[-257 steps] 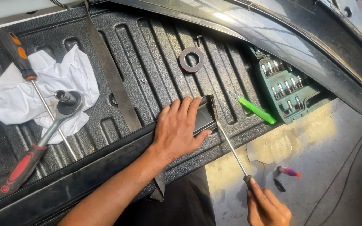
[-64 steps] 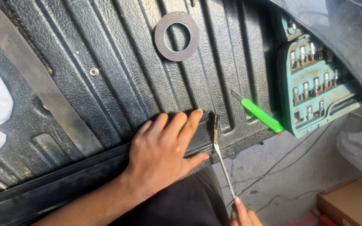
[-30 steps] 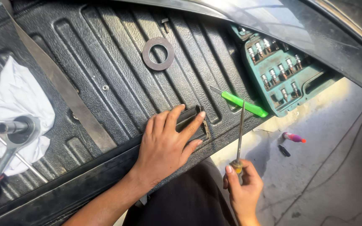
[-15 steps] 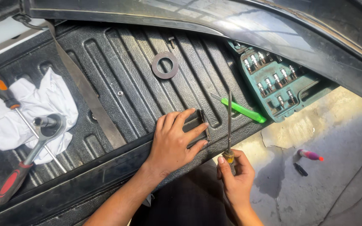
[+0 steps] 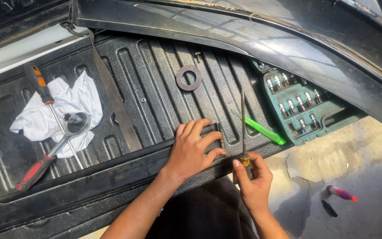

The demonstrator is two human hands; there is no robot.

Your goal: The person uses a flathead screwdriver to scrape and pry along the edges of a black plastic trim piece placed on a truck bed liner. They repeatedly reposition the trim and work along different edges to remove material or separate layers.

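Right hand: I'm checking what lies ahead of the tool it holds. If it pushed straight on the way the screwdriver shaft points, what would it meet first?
Probably bare ribbed liner only; the right hand holds the screwdriver pointing up-frame, though depth is unclear.

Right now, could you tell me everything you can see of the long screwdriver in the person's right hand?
The screwdriver has a long, thin, bare metal shaft and an amber handle with a dark band. The right hand grips the handle, mostly hiding it. The shaft points away from the person, across the black ribbed liner; its tip looks plain. It passes just right of the left hand, without touching it.
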